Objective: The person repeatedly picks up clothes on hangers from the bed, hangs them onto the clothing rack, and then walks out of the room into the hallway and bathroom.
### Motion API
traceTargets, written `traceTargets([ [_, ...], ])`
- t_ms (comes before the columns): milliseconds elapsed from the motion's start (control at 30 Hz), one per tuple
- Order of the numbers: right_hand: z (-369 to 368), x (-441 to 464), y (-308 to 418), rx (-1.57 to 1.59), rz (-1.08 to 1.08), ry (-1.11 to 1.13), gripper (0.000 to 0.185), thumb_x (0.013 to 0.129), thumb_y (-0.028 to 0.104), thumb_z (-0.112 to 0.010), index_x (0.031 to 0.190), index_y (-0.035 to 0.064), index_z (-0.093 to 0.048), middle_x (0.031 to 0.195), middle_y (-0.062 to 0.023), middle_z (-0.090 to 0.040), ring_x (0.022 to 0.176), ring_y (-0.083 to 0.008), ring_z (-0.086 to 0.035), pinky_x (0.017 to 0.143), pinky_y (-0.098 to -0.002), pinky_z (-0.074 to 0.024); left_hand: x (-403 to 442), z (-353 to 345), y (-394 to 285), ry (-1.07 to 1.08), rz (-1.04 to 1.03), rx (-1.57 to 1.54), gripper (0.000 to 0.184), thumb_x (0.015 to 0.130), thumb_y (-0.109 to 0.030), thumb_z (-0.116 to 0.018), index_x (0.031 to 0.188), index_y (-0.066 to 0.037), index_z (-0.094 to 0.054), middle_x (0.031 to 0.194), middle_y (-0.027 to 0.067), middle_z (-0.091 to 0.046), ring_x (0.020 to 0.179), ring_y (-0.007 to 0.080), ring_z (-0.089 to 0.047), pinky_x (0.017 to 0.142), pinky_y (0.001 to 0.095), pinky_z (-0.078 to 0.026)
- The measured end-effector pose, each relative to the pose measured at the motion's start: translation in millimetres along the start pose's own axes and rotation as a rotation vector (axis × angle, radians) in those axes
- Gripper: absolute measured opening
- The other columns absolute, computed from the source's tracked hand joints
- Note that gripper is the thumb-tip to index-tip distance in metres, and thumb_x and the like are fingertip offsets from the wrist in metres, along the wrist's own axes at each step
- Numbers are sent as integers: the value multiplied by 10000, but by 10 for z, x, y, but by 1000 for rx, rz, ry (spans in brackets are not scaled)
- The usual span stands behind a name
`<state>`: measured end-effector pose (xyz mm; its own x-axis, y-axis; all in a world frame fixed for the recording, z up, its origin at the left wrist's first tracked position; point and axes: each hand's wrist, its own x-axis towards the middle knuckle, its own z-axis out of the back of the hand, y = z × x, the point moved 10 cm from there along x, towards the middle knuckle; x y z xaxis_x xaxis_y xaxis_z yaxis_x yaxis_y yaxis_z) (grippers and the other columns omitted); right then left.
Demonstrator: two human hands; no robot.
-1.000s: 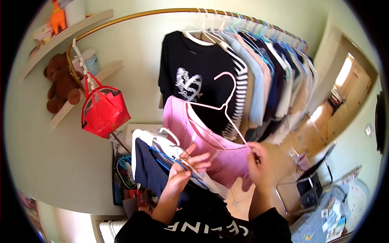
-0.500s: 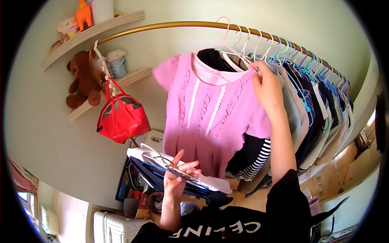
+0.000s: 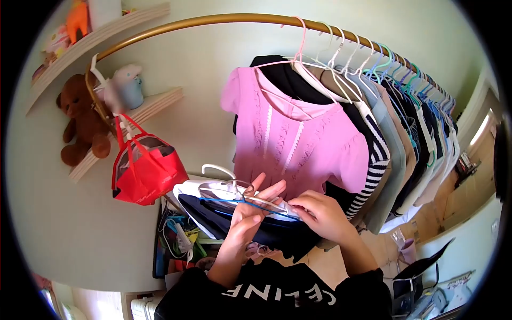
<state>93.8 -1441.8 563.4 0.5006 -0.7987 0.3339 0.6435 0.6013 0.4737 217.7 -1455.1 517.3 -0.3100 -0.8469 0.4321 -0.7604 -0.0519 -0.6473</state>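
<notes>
My left hand (image 3: 246, 216) carries several clothes hangers (image 3: 232, 186) hooked across its fingers, which are partly spread. White and dark navy garments (image 3: 213, 216) hang from them, a blue hanger among the others. At the right end of this bundle, the fingers of my right hand (image 3: 322, 216) pinch the shoulder of the white garment (image 3: 285, 207). Just beyond both hands, a pink short-sleeved top (image 3: 304, 144) hangs from the rod on a pink hanger (image 3: 302, 42).
A curved gold clothes rod (image 3: 224, 20) holds a tight row of clothes (image 3: 410, 144) to the right. On the left hangs a red bag (image 3: 152, 170), near shelves (image 3: 160, 98) with a brown teddy bear (image 3: 80, 117). A black chair (image 3: 421, 266) stands at lower right.
My right hand has let go of the pink top's shoulder and come down to the bundle at my left hand. The pink top now hangs freely; the view has shifted right.
</notes>
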Motion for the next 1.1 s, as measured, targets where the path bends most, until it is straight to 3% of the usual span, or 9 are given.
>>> traceTargets([
  [100,-4,-40,-1,207,-47,-77,204,867,136,-624,1058,65,-629,819,-93,-576,732,-261,-617,655,-318,-491,75,-61,32,127,26,-77,912,810,-203,-612,1485,-13,-29,1460,319,-266,1392,401,-250,1125,464,-217],
  [233,-226,-107,26,178,-155,-11,210,859,115,-625,1059,54,-620,799,-106,-579,737,-269,-616,659,-331,-485,130,-65,27,218,33,-174,920,817,-176,-601,1487,-29,10,1478,320,-222,1411,408,-193,1134,465,-182],
  [333,-296,-130,155,104,-99,-158,203,865,95,-608,1063,55,-611,802,-121,-582,736,-298,-603,657,-348,-474,143,9,75,172,98,-204,994,753,-218,-655,1489,-13,-20,1489,327,-176,1412,415,-178,1133,449,-202],
  [567,-255,-136,264,124,-231,-321,162,877,31,-558,1033,32,-602,842,-154,-597,755,-322,-604,664,-346,-474,184,10,-32,238,145,-362,991,761,-208,-643,1496,-41,0,1502,304,-159,1410,396,-200,1145,448,-207],
  [700,205,-110,277,56,-175,-559,250,862,-22,-548,1103,6,-606,940,-168,-636,774,-267,-637,694,-322,-488,162,57,-51,238,144,-412,995,755,-222,-652,1503,-64,-15,1515,273,-161,1414,376,-200,1148,448,-206],
  [767,560,-56,316,55,-138,-736,282,896,-36,-515,1170,-27,-580,1066,-143,-645,924,-177,-619,800,-279,-476,99,48,-64,263,164,-394,1005,748,-222,-661,1508,-84,-20,1515,278,-158,1415,380,-197,1143,443,-210],
  [833,874,145,346,68,-104,-763,281,909,-50,-487,1175,-34,-576,1142,-156,-616,1036,-195,-587,890,-279,-438,45,48,-85,296,181,-384,1009,751,-213,-666,1510,-94,-12,1514,285,-155,1415,393,-192,1140,439,-204],
  [1000,1395,796,449,-154,-38,-818,265,916,3,-504,1160,12,-608,1095,-168,-648,956,-270,-637,839,-313,-472,-7,137,-122,315,159,-397,979,775,-179,-644,1507,-80,-2,1511,298,-143,1416,399,-180,1140,439,-207],
  [1100,1406,1055,216,-369,-58,-767,274,937,28,-492,1189,25,-600,1015,-132,-676,947,-208,-637,833,-290,-469,-1,200,-143,273,163,-381,979,777,-186,-648,1504,-66,-4,1509,303,-145,1413,400,-189,1137,442,-213],
])
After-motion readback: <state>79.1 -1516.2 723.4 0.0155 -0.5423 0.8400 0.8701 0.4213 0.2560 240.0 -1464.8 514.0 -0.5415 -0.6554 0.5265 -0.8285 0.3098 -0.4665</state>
